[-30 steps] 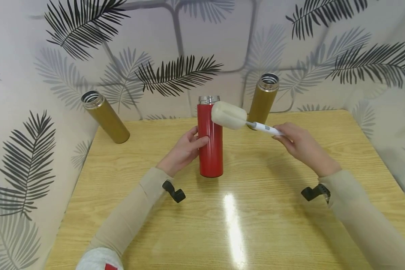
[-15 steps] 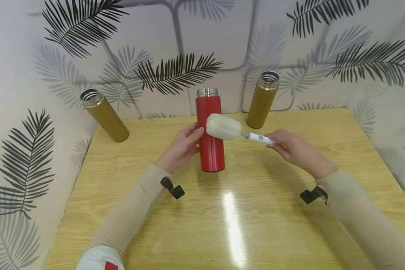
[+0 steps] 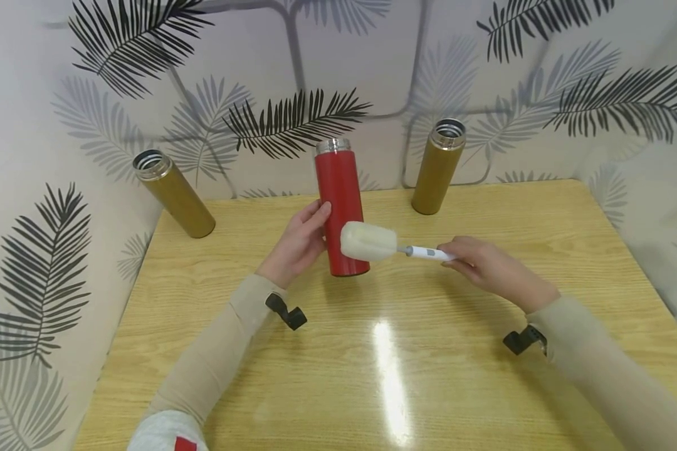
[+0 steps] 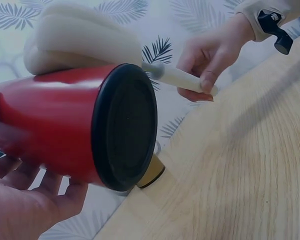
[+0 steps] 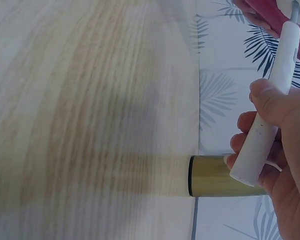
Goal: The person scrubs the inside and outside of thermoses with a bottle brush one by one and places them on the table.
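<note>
My left hand (image 3: 300, 241) grips a red thermos bottle (image 3: 338, 194) round its side and holds it up over the table, its lidless steel neck leaning left. In the left wrist view the black base of the bottle (image 4: 125, 127) faces the camera. My right hand (image 3: 488, 266) holds a bottle brush (image 3: 425, 253) by its white handle, thumb and fingers curled round it. The cream sponge head (image 3: 368, 241) lies against the lower side of the red bottle, outside it. In the right wrist view the brush handle (image 5: 262, 130) crosses the fingers.
One gold thermos bottle (image 3: 175, 194) stands lidless at the back left of the wooden table (image 3: 316, 376). Another gold thermos bottle (image 3: 439, 168), also lidless, stands at the back right. Behind the table rises a leaf-patterned wall (image 3: 372, 75).
The sponge head has moved down along the red bottle's side, from near its neck to near its base. The bottle has risen slightly and now tilts left.
</note>
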`<state>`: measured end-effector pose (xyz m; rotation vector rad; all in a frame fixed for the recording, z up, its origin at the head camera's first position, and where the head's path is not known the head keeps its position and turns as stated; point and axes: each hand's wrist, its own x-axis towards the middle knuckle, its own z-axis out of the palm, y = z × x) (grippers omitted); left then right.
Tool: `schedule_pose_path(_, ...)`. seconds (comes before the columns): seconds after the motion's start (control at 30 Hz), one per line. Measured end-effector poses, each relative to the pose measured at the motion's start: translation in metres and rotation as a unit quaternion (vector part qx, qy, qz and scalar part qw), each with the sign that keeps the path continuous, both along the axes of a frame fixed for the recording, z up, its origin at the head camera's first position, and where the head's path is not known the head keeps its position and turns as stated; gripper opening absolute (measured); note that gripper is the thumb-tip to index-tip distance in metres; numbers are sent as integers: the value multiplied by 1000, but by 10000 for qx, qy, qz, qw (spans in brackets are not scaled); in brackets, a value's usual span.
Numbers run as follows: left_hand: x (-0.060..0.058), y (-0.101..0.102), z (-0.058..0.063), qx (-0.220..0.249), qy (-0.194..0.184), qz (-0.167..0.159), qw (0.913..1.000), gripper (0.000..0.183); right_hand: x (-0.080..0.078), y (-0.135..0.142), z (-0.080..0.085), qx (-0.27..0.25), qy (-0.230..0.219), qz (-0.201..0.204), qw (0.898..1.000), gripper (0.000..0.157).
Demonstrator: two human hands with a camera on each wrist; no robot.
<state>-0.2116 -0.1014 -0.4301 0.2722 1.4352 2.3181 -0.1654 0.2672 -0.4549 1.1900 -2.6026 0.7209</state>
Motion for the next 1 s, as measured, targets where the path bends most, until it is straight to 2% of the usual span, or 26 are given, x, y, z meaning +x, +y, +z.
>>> schedule_pose_path(0.23,-1,-5,4,226,-40,198,9995,55,7,2,-6,129,264,132,9995,30)
schedule_pose_path(0.47,-1,-5,2,318,22,-39,9995,66,4,3,-2,10,499,-15,9988,35)
schedule_pose_path(0.73,3,-3,-4,117,66,-144,9998,38,-6,6,6,-182,561,-256,9979,34)
schedule_pose_path(1.0,8,0,-6,-177,167,-571,9981,55,-15,8,18,-313,611,-550,9961,33)
